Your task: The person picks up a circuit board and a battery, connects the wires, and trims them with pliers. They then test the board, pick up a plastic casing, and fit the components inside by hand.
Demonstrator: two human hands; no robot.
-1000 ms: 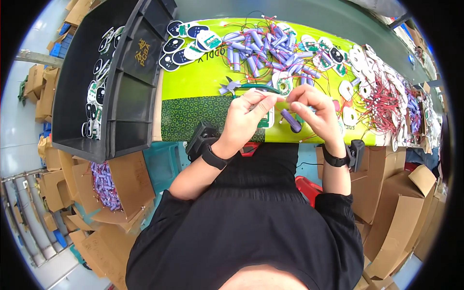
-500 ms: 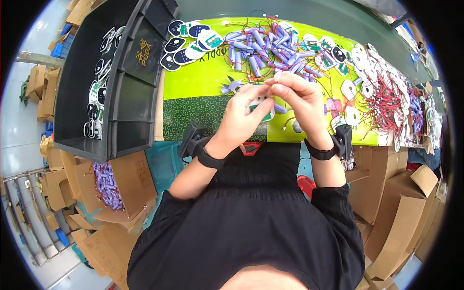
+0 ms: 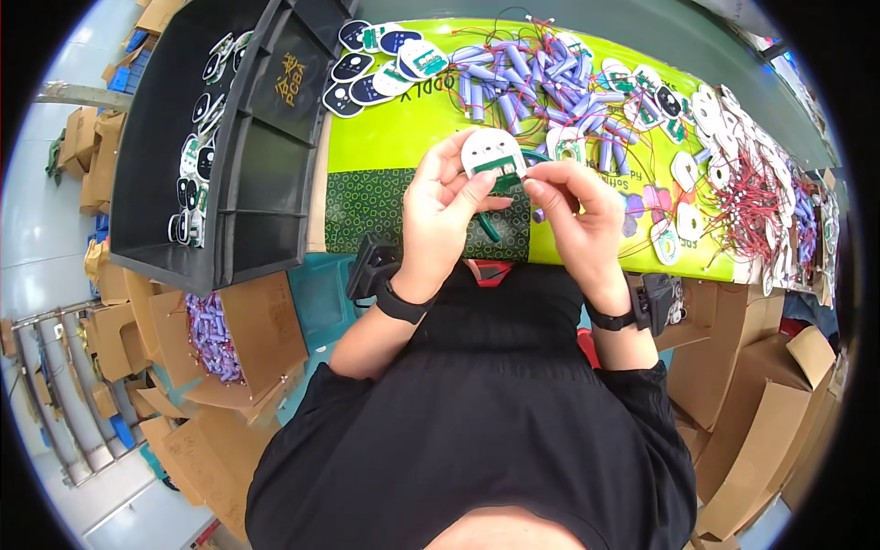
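My left hand (image 3: 440,202) is closed around a rounded white panel with a green circuit board (image 3: 495,167), its board side up and the thumb over its lower edge. My right hand (image 3: 579,203) pinches at the panel's right edge, its thumb and fingertips together. Something small and dark red shows there, but the fingertips mostly hide it. Under the hands, curved green handles (image 3: 489,227) rest on the mat; the tool's other end is hidden. A heap of purple cylindrical batteries with red wires (image 3: 559,78) lies beyond my hands.
A black plastic bin (image 3: 261,183) with panels inside stands at the left. More white-and-black panels (image 3: 353,67) lie beside it. To the right are a tangle of red wires (image 3: 738,188) and white discs (image 3: 724,115). Below the table's left end, a cardboard box (image 3: 266,339) holds batteries.
The panel, earlier low and partly hidden beneath my hands, is now raised and plainly visible in my left hand. My right fingertips have moved from near the left fingers to its edge.
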